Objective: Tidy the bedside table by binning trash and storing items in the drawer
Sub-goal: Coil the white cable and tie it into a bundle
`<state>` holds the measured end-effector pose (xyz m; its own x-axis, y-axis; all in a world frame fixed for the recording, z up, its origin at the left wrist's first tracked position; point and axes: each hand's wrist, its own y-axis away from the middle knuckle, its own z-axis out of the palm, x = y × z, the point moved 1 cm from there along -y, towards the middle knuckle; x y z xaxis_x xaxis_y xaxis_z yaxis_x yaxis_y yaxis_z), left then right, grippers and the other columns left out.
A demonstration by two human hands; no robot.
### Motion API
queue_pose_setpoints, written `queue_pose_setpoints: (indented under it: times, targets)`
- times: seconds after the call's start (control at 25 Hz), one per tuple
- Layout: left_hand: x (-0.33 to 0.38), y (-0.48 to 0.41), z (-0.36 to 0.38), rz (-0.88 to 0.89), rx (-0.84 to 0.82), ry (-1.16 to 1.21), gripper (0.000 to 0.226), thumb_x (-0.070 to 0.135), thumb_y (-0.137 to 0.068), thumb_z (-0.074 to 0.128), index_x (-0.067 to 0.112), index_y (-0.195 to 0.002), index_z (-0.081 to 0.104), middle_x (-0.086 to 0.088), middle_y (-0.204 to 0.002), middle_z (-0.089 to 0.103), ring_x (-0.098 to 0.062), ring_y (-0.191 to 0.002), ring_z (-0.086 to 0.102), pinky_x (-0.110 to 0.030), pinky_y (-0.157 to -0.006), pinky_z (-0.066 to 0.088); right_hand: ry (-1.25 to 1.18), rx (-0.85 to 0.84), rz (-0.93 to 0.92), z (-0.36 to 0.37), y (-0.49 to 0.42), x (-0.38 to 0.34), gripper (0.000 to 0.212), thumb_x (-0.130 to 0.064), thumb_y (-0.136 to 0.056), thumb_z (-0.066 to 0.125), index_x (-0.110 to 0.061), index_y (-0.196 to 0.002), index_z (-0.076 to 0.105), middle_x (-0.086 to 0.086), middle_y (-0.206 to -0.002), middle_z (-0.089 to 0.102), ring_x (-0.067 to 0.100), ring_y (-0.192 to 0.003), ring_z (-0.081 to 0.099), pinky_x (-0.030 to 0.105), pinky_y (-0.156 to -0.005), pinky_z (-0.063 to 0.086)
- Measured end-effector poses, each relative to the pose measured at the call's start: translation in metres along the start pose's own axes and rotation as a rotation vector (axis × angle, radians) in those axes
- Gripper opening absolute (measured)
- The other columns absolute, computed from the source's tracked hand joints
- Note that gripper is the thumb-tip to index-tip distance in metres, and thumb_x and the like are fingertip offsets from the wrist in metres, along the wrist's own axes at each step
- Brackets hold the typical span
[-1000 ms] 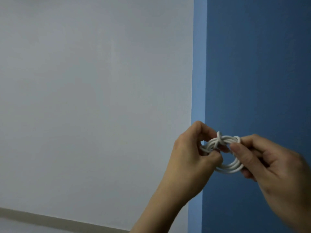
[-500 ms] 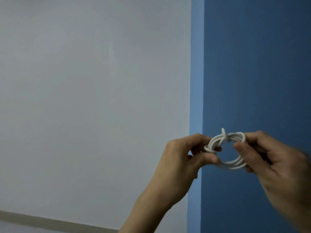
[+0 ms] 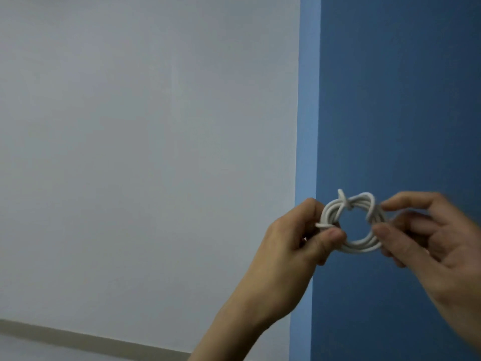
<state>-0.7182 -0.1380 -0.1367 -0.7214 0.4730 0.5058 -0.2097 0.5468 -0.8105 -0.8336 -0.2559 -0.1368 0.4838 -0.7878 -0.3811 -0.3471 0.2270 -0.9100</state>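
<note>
Both hands on one white cable coil (image 3: 359,248), held up in the air in front of a wall corner. On my feed the left hand (image 3: 286,246) pinches the coil's left side, left thumb (image 3: 330,234) on the front, fingers curled behind. The right hand (image 3: 442,243) is motion-blurred. The right thumb (image 3: 382,231) sits on the coil's right side and the forefinger (image 3: 406,201) curves over the top right, so I read it as a pinch too. Coil is a few loops, roughly round, one strand wrapped across the top left with a short end sticking up. Behind: white wall (image 3: 130,152) left, dark blue wall (image 3: 403,100) right, lighter blue strip (image 3: 307,100) between, baseboard (image 3: 78,337) low left.
</note>
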Motion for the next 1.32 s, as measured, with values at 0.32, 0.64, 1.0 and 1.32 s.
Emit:
queue_pose_setpoints:
  times: [0.32, 0.64, 1.0, 1.32]
  targets:
    - [-0.003, 0.007, 0.002, -0.008, 0.06, 0.137, 0.013, 0.027, -0.085, 0.056, 0.021, -0.073, 0.054, 0.001, -0.061, 0.034, -0.012, -0.058, 0.028, -0.025, -0.052, 0.024, -0.063, -0.081, 0.136, -0.026, -0.009, -0.006, 0.057, -0.081, -0.04, 0.066, -0.03, -0.065, 0.064, -0.006, -0.052, 0.065, 0.002, -0.043, 0.052, 0.005, -0.044, 0.042]
    - [-0.007, 0.005, -0.006, -0.053, 0.112, 0.153, 0.011, 0.028, -0.081, 0.057, 0.024, -0.071, 0.058, 0.001, -0.058, 0.038, -0.012, -0.055, 0.033, -0.021, -0.049, 0.031, -0.076, -0.282, 0.175, -0.041, 0.004, 0.018, 0.046, -0.034, -0.093, 0.036, -0.023, -0.079, 0.078, -0.008, -0.064, 0.07, 0.005, -0.057, 0.061, 0.007, -0.053, 0.046]
    - [-0.007, 0.002, 0.0, -0.054, 0.062, 0.216, 0.011, 0.012, -0.089, 0.058, 0.006, -0.08, 0.059, 0.002, -0.053, 0.051, -0.01, -0.048, 0.046, -0.023, -0.046, 0.042, -0.157, -0.142, -0.029, -0.007, 0.001, -0.004, 0.038, -0.065, -0.046, 0.076, -0.033, -0.067, 0.074, -0.011, -0.059, 0.066, 0.001, -0.054, 0.061, 0.008, -0.054, 0.049]
    - [-0.01, 0.003, 0.003, -0.1, -0.012, 0.282, 0.009, 0.009, -0.091, 0.055, 0.007, -0.084, 0.06, -0.009, -0.067, 0.067, -0.02, -0.055, 0.062, -0.025, -0.053, 0.05, -0.247, -0.117, 0.14, 0.002, 0.0, 0.005, 0.063, -0.068, -0.034, 0.079, -0.035, -0.088, 0.072, -0.002, -0.083, 0.074, 0.009, -0.065, 0.067, 0.014, -0.06, 0.054]
